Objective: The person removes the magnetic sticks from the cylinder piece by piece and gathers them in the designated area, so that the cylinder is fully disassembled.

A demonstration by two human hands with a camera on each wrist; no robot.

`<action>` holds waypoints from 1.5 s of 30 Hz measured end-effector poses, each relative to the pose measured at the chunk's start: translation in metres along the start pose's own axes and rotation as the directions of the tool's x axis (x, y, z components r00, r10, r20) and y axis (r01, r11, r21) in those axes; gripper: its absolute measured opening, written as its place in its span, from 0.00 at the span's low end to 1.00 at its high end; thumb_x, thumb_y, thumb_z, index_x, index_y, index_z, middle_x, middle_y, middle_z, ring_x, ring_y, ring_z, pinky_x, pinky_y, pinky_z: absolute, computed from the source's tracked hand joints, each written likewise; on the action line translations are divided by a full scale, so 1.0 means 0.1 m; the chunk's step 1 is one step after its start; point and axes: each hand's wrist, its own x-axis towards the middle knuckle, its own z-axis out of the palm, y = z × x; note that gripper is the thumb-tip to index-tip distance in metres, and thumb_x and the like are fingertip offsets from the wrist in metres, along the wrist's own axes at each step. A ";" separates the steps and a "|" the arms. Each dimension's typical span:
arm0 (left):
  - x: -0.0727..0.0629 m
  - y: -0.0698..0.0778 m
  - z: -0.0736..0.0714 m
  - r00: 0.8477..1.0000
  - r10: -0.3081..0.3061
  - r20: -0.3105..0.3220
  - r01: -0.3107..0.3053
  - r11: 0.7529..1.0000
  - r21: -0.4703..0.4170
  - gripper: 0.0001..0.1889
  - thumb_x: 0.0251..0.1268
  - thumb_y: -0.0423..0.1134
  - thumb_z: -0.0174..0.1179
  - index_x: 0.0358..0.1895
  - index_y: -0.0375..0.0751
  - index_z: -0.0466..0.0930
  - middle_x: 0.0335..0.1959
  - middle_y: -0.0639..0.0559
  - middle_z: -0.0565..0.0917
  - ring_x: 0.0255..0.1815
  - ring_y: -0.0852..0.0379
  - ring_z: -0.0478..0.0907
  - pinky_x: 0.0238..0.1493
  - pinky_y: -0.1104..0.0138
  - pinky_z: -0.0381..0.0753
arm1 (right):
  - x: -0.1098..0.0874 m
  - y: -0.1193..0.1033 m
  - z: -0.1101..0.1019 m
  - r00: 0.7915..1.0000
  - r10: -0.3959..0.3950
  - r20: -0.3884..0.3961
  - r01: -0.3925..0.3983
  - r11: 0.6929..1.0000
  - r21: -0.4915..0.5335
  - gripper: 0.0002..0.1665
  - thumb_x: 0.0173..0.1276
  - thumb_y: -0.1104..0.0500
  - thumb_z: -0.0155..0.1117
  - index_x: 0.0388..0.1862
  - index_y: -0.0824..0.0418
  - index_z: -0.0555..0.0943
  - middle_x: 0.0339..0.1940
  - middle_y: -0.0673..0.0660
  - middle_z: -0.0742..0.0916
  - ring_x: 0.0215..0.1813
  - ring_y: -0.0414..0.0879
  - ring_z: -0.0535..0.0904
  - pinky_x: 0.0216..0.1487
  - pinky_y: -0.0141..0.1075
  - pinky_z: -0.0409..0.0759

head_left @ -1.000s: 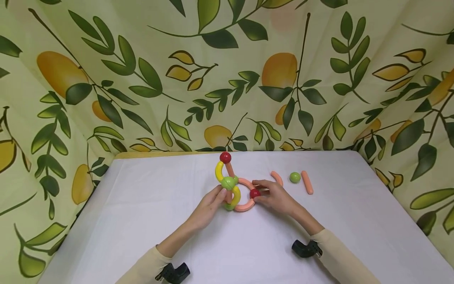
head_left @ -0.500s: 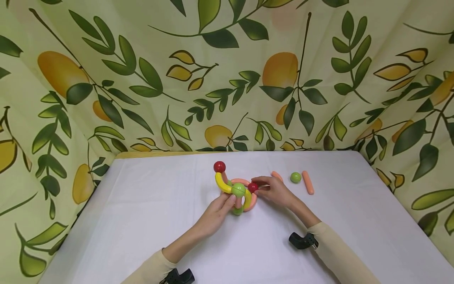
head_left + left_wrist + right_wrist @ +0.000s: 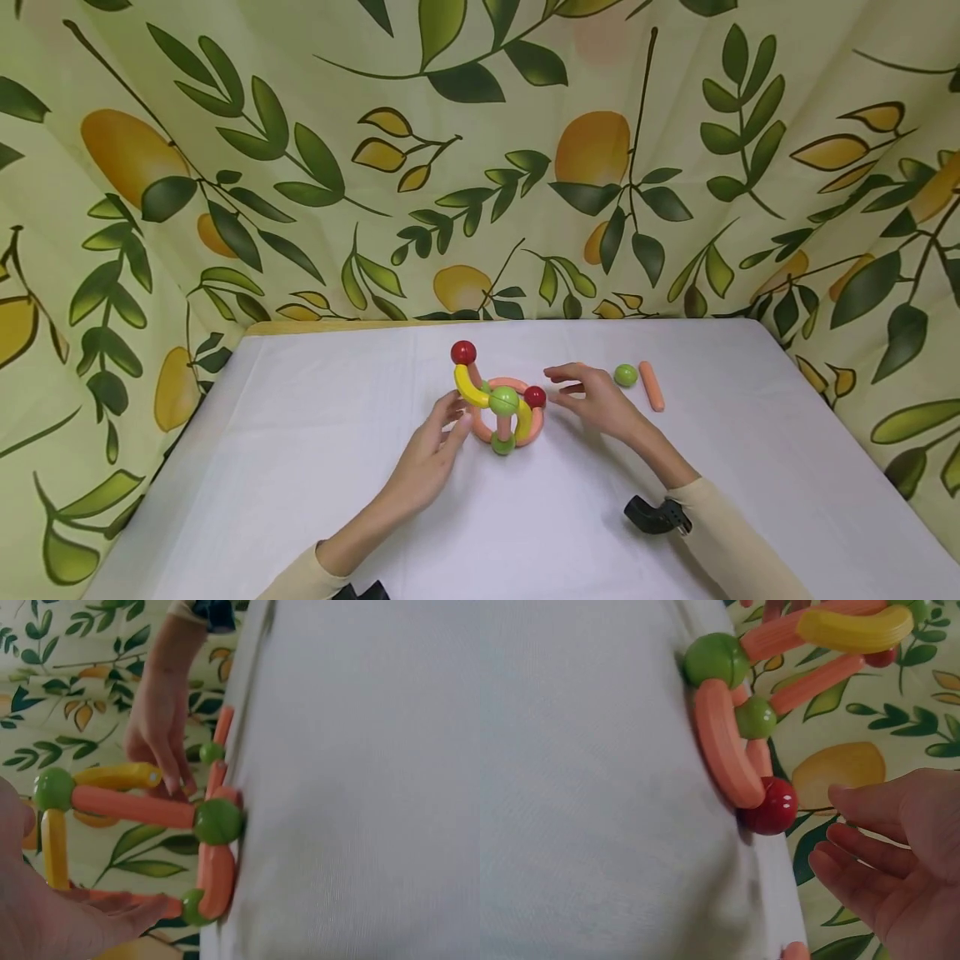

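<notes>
A magnetic ball-and-stick toy structure [image 3: 504,401] stands on the table, built of green and red balls with salmon and yellow sticks. Its base is a salmon ring [image 3: 480,427] of curved sticks. A red ball [image 3: 463,352] tops the yellow curved stick [image 3: 471,386] at upper left. My left hand [image 3: 427,458] is beside the structure's left side, fingers loosely extended; whether they touch it I cannot tell. My right hand [image 3: 600,400] hovers just right of the ring's red ball [image 3: 770,806], fingers spread, holding nothing; the right wrist view shows a gap.
To the right lie a loose green ball [image 3: 626,375] and a straight salmon stick [image 3: 651,386]. A loose curved salmon stick is mostly hidden behind my right hand. A leaf-and-fruit patterned curtain [image 3: 495,208] hangs behind the white-covered table [image 3: 300,433].
The structure turned and shifted slightly, its top red ball moving left. Both hands then let go: the left drew back leftward, the right moved off the ring's red ball.
</notes>
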 end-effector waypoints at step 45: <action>0.29 0.23 0.10 0.783 0.570 0.248 -0.538 0.422 0.730 0.31 0.67 0.41 0.62 0.70 0.37 0.65 0.71 0.43 0.67 0.74 0.46 0.62 0.74 0.52 0.54 | -0.27 -0.46 0.19 0.998 -0.041 0.042 0.030 0.969 0.246 0.25 0.60 0.55 0.74 0.54 0.64 0.83 0.45 0.54 0.87 0.46 0.46 0.82 0.46 0.31 0.83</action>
